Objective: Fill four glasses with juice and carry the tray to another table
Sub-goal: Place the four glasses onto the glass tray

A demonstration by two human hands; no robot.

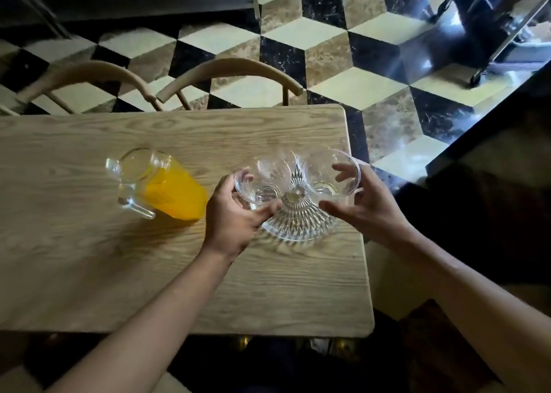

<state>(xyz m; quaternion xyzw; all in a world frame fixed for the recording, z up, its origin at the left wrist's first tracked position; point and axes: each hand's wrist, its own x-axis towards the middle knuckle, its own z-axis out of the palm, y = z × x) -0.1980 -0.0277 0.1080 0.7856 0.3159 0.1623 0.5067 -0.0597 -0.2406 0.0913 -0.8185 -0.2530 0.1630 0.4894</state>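
A round cut-glass tray (298,225) lies on the wooden table (89,258) near its right end. Two clear empty glasses stand on it. My left hand (235,216) grips the left glass (262,178), thumb on its near side and fingers around the far side. My right hand (357,204) is curled around the right glass (331,175), fingers touching its rim and wall. A glass pitcher (158,184) with orange juice stands to the left of the tray, handle toward me. More glasses may sit behind these two, but I cannot make them out.
Two curved wooden chair backs (229,70) stand at the table's far edge. Beyond is a checkered tile floor (328,49). A dark counter edge (489,118) runs along the right, with a wheeled metal frame (492,49) past it.
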